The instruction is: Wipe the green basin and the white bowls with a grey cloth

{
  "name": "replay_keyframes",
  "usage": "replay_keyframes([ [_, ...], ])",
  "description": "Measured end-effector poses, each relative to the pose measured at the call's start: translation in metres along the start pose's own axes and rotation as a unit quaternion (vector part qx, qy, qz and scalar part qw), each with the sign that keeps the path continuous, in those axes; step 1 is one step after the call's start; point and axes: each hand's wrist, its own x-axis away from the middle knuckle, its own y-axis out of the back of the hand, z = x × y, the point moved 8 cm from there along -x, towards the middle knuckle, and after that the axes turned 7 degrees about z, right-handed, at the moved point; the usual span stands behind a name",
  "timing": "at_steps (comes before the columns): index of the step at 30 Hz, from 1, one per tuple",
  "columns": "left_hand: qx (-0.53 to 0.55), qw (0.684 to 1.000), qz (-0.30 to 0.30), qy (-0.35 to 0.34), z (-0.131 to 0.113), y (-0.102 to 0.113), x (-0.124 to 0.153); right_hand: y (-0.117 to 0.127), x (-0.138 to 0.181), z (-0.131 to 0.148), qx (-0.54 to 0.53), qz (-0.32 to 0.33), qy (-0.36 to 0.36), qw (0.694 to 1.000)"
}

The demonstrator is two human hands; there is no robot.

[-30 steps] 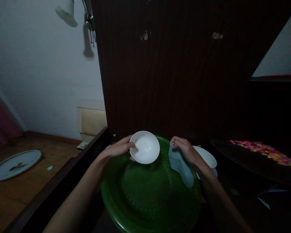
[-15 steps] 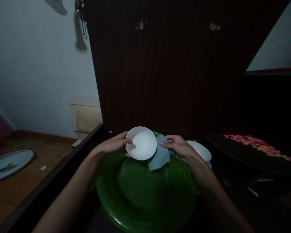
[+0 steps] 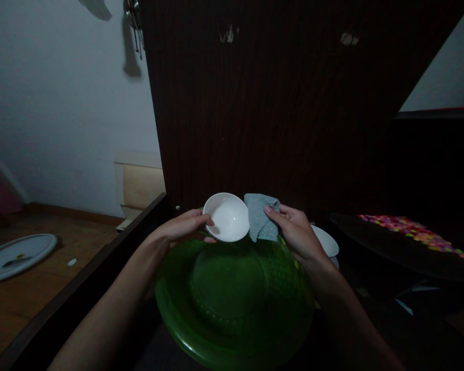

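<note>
My left hand (image 3: 193,225) grips a small white bowl (image 3: 227,217) by its left side, thumb over the rim and fingers underneath. The bowl is tilted, its inside facing me. In my right hand (image 3: 292,226) is a grey-blue cloth (image 3: 262,215), pinched between thumb and fingers. The cloth's left edge meets the bowl's right rim. Below both hands lies a large round green tray (image 3: 232,288) with a raised edge. Partly behind my right wrist, white bowls or dishes (image 3: 325,240) stand; the lower one is mostly hidden.
A dark wooden panel (image 3: 270,113) rises behind the tray. At the right, a dark round surface (image 3: 355,237) bears small colourful pieces (image 3: 413,232). A dark wooden edge (image 3: 88,273) runs along the left. On the floor lies a white oval lid or tray (image 3: 21,257).
The bowl has risen slightly and tipped more toward the cloth. My right hand has moved up and right, lifting the cloth, which now hangs beside the bowl's rim in a different fold.
</note>
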Motion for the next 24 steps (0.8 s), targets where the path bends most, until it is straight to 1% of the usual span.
replay_keyframes([
  [3,-0.023,0.999,0.036,-0.025,-0.004,-0.011,0.001,-0.011,0.003,0.0,0.036,0.017,0.004,0.999],
  [6,-0.059,0.995,0.067,-0.041,-0.004,-0.024,0.002,-0.028,0.006,0.003,0.121,0.056,0.028,0.991],
  [8,-0.077,0.992,0.082,-0.048,-0.003,-0.032,0.003,-0.038,0.01,0.007,0.193,0.065,0.05,0.978],
  [10,-0.093,0.99,0.094,-0.056,-0.001,-0.038,0.003,-0.046,0.016,0.013,0.272,0.069,0.07,0.957],
  [13,-0.119,0.984,0.116,-0.07,0.0,-0.044,0.003,-0.056,0.025,0.019,0.388,0.076,0.082,0.915],
  [16,-0.128,0.977,0.15,-0.084,-0.001,-0.049,0.003,-0.066,0.031,0.02,0.462,0.083,0.102,0.877],
  [17,-0.124,0.975,0.163,-0.086,-0.001,-0.05,0.004,-0.071,0.033,0.019,0.475,0.099,0.119,0.866],
  [20,-0.1,0.973,0.188,-0.091,-0.003,-0.053,0.005,-0.09,0.039,0.011,0.506,0.174,0.172,0.827],
  [22,-0.086,0.975,0.185,-0.085,-0.003,-0.053,0.006,-0.097,0.042,0.006,0.528,0.209,0.187,0.802],
  [24,-0.073,0.979,0.177,-0.071,-0.002,-0.052,0.007,-0.101,0.043,0.003,0.544,0.223,0.193,0.785],
])
